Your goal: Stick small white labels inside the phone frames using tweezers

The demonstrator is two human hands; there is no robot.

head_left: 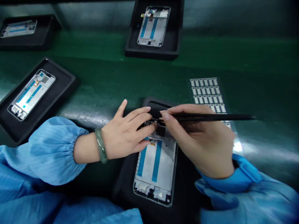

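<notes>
Four phone frames were seen, each on its own black tray, together with one sheet of pale labels (205,91) and one pair of black tweezers (217,117). The near phone frame (149,163) was set on the near tray (159,106), in front of the wearer and beneath both hands. It was silver and slightly tilted, marked by two long blue strips (157,161), with white and black parts at its near end; a dark square (160,130) and a small orange connector (152,142) were seen toward its far end, which was partly covered by fingers. The tweezers were pinched between the thumb and fingers of the right hand (203,140), their tips over the far end. The left hand (127,133) was spread and unclenched, its fingertips brought to that same end; whether anything small was pressed beneath them could not be told. One green bracelet (101,146) was worn on the left wrist, one blue band (243,174) on the right. The three other frames were placed at left (32,95), upper left (18,29) and upper middle (154,28) on the green surface (100,77).
</notes>
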